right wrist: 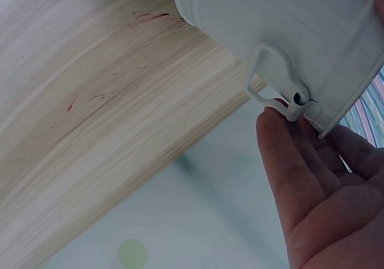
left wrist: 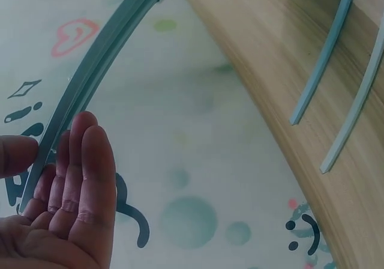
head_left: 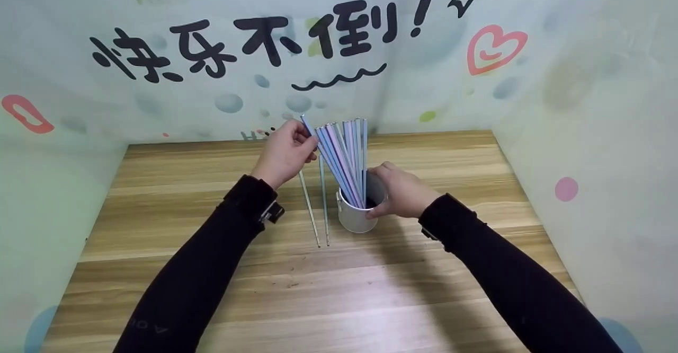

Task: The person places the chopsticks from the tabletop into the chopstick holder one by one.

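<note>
A small white metal bucket (head_left: 357,220) stands on the table, slightly tilted, with a bunch of pastel blue, pink and green chopsticks (head_left: 347,157) leaning in it. My right hand (head_left: 405,190) grips its rim from the right; the right wrist view shows those fingers beside the wire handle (right wrist: 255,77). At the upper left of the bunch, my left hand (head_left: 286,149) pinches a blue chopstick (left wrist: 72,89) near its top end between thumb and fingers. Its lower part is hidden in the bunch. Left of the bucket lie two pale chopsticks (head_left: 324,204) on the table.
The wooden table (head_left: 185,247) meets a printed backdrop (head_left: 424,93) at the back, with pale walls on both sides. Small dark reddish marks (head_left: 292,284) dot the tabletop in front of the bucket.
</note>
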Demonstrator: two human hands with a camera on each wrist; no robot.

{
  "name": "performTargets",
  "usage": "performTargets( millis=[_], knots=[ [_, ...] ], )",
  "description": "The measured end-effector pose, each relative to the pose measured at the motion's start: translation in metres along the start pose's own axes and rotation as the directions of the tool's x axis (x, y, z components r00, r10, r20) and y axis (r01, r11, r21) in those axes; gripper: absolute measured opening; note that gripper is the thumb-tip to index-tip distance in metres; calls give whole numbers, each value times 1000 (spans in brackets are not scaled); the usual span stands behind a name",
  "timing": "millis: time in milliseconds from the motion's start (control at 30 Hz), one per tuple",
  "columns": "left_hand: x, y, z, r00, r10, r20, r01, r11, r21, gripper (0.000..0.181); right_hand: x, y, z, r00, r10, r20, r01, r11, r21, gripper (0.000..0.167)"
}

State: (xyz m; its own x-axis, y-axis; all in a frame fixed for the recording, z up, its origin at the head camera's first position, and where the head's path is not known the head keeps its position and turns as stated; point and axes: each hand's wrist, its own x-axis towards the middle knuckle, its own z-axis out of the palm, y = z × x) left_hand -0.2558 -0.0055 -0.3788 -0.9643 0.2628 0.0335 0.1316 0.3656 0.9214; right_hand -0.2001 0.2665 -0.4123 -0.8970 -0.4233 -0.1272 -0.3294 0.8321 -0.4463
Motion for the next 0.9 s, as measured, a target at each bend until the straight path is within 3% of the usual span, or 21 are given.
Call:
performTargets(
  millis=[367,900],
  knots=[
    [-1,-8,10,999,12,50,-17,996,91,17,0,0,0,1000,8,0,-8,1000,11,98],
    [-2,-12,16,996,-4,91,-7,992,122,17,-2,-2,-1,1000,7,5,-7,1000,-13,98]
  ],
)
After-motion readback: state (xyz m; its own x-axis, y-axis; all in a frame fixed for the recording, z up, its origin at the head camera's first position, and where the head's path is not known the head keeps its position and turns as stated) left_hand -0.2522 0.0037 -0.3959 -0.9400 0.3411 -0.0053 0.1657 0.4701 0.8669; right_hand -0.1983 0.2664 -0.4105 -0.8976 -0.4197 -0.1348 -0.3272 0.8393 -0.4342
